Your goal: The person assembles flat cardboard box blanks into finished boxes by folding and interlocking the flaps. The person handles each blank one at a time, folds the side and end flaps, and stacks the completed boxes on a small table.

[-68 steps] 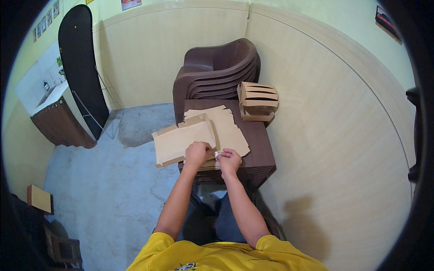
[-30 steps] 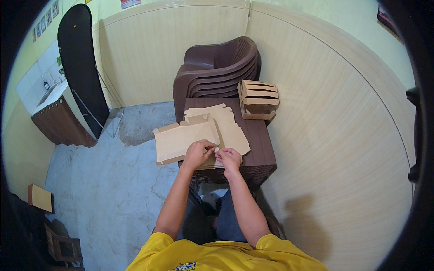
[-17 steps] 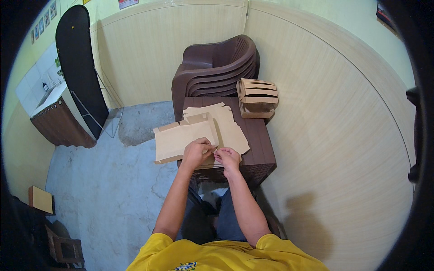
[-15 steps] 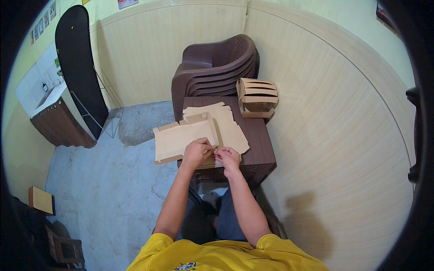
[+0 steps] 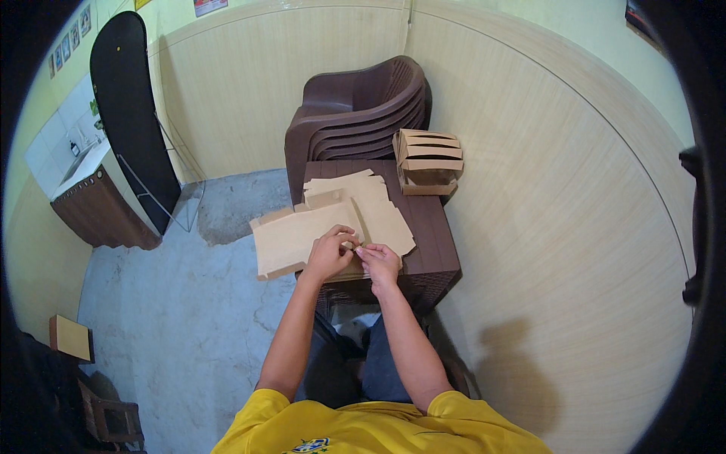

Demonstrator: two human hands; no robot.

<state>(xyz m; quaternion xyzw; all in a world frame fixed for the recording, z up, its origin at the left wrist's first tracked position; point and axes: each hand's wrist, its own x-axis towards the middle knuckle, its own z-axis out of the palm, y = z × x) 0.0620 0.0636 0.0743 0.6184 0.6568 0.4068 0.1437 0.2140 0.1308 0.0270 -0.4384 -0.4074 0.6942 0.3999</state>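
Note:
A partly folded brown cardboard box lies open on the dark brown table, its left part hanging past the table's edge. Some of its side flaps stand up. Flat cardboard blanks lie beneath it and to its right. My left hand rests over the box's near right corner, fingers bent and closed on the cardboard there. Beside it, my right hand pinches the same corner between thumb and fingers. The fingertips almost meet and partly hide the tabs.
Several folded cardboard boxes are piled at the table's far right, near the wood-panelled wall. Behind the table stand stacked brown plastic chairs. At the left are a tall black panel and a sink counter.
The box's left side has swung slightly toward me and to the left. My fingers have shifted a little at the corner, with both hands staying there.

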